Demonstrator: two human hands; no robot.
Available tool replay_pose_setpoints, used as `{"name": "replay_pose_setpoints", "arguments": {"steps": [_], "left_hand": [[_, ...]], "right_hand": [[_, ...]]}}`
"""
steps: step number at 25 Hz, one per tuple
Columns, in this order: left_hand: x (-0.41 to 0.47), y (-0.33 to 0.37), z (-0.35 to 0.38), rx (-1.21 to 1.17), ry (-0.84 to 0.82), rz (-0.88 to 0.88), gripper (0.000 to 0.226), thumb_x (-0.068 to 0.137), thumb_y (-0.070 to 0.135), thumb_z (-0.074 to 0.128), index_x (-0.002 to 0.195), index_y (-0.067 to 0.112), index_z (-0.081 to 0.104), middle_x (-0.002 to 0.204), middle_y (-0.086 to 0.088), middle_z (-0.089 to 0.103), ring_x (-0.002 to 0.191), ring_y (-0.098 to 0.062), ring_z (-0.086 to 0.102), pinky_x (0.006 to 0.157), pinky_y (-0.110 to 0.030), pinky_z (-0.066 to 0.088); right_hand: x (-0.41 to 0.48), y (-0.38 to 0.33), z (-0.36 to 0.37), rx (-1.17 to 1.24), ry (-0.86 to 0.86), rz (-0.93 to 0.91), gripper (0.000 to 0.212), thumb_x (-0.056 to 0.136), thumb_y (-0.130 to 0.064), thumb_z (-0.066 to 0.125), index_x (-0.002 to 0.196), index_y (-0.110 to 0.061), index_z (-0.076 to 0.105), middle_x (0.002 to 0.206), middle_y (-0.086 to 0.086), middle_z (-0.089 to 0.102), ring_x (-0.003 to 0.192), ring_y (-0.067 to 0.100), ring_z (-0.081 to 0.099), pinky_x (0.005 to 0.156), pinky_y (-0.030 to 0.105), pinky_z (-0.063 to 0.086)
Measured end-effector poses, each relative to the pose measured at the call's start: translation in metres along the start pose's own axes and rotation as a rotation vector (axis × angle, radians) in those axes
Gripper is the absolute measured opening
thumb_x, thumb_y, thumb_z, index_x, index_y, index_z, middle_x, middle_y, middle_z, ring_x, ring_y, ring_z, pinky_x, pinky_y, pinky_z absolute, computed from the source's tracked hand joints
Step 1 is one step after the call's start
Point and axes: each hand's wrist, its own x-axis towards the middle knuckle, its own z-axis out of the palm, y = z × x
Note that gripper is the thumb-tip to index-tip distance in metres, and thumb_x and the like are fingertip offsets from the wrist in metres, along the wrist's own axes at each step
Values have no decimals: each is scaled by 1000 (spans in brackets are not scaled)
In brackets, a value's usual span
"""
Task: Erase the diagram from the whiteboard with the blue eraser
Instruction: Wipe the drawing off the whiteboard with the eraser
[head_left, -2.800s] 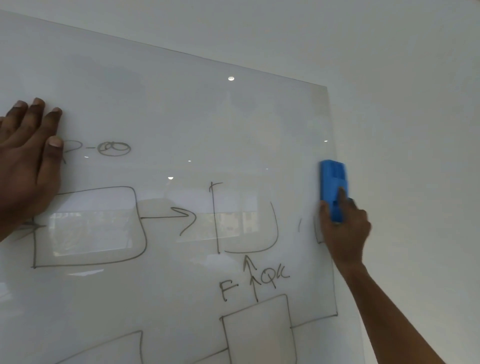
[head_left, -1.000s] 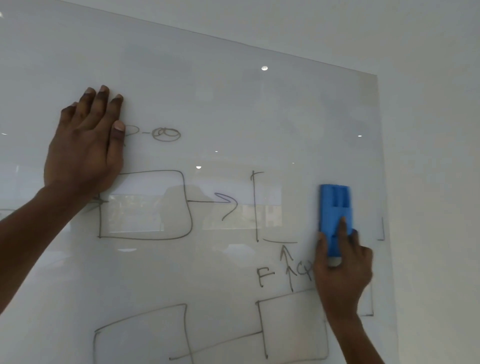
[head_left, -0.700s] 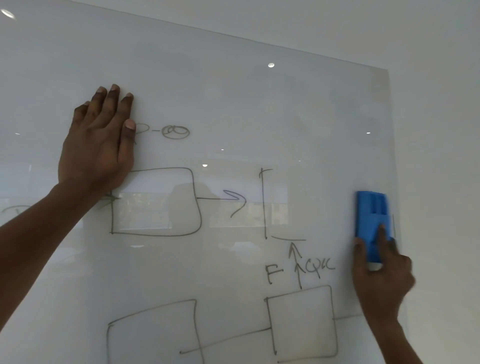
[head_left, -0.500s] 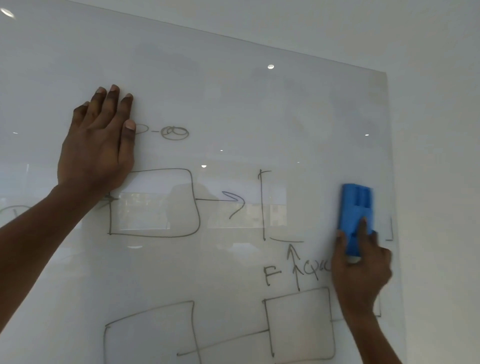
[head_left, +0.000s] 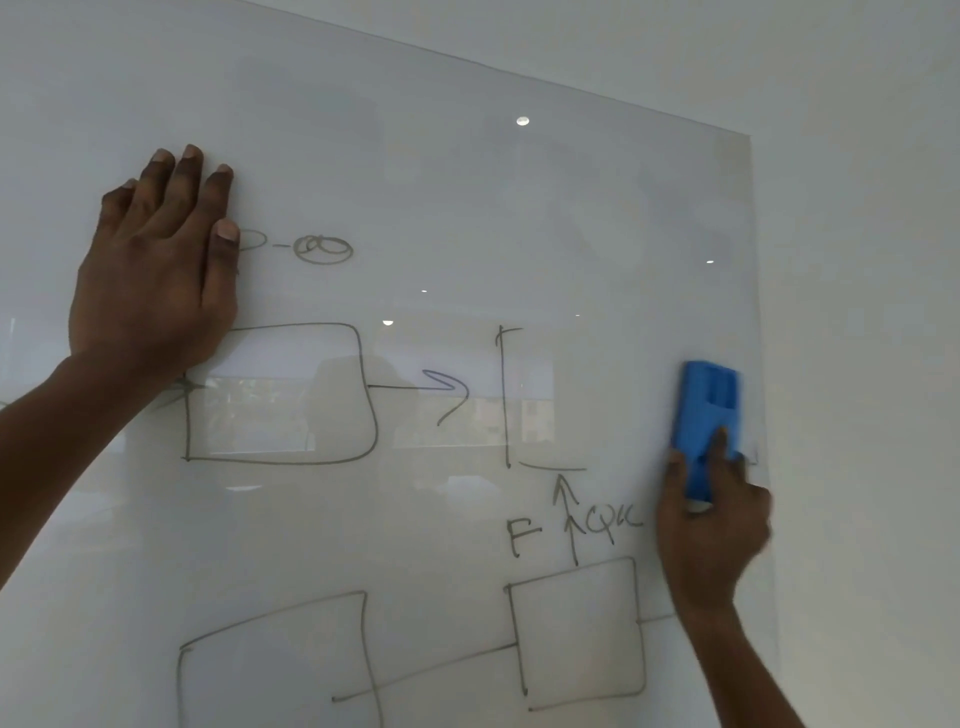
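A glossy whiteboard (head_left: 467, 197) fills most of the view. A grey marker diagram (head_left: 291, 395) of boxes, arrows and letters covers its lower half. My right hand (head_left: 711, 535) is shut on the blue eraser (head_left: 704, 415), which is pressed upright against the board near its right edge, beside a half-wiped box (head_left: 506, 400). My left hand (head_left: 156, 270) lies flat on the board at the upper left, fingers together, covering part of the drawing.
The board's right edge (head_left: 758, 364) meets a plain white wall (head_left: 872, 312). Ceiling lights reflect as small bright dots on the glossy surface.
My right hand swept the eraser left and right along the board's right side; the right part of the middle box is wiped away. The left hand stayed pressed in place.
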Motion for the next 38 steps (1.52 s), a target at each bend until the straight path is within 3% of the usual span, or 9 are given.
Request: {"name": "replay_pose_setpoints", "arguments": {"steps": [5,10,13,20,22,26,28,35,38], "left_hand": [[0,-11,5,-51,7,4,56,120,42,20,173,22,22,179,17,7,161,7,-5,131,-18,-6],[4,-34,32,-17,78,22,56,120,42,21,176,36,20,177,30,-3,166,0,0,135,-26,-1],[4,-59,62,8,70,11,56,119,44,23,175,40,23,182,21,7,170,-10,8,138,-34,7],[5,-114,121,-13,-92,1,63,112,49,22,174,39,29,183,10,19,170,-18,16,138,-37,10],[6,-117,120,-36,-83,-1,63,112,49,21,173,39,29,183,10,19,170,-18,16,138,-38,10],[4,-88,94,-47,17,9,61,115,48,22,174,38,26,183,12,15,171,-17,13,138,-33,6],[4,-74,82,-59,51,8,59,116,47,23,175,38,25,183,14,14,171,-16,12,139,-34,7],[3,-47,49,-95,73,34,56,119,44,22,175,41,21,182,21,5,170,-9,6,139,-40,10],[2,-34,33,-103,58,39,55,119,43,22,174,43,17,180,26,-1,168,-4,1,138,-33,2]], "right_hand": [[-32,10,-7,-12,-219,-568,57,96,-29,68,147,-8,54,131,18,63,91,23,54,76,27,48],[26,56,-17,-63,42,139,52,100,-29,62,144,-4,55,104,28,69,80,48,61,73,54,54],[38,41,-9,-33,37,232,51,100,-22,66,146,-5,54,104,27,68,84,49,62,75,54,54],[-23,6,-5,9,-197,-607,54,98,-31,66,145,-9,54,128,19,64,92,21,53,82,20,42],[-3,26,-10,-42,-113,-482,53,96,-28,68,143,-7,58,124,22,66,89,28,56,78,27,45],[33,32,-4,2,98,239,52,98,-29,63,144,-6,56,105,24,70,85,44,58,73,40,44],[35,13,8,-11,109,318,50,100,-25,65,145,-8,55,106,23,70,87,40,53,72,36,35],[-37,-78,31,75,-209,-775,57,102,-33,64,151,-12,46,129,20,62,89,26,54,77,35,51],[-13,-59,24,11,-174,-740,56,101,-30,66,150,-10,48,127,22,64,88,31,56,73,42,54]]}}
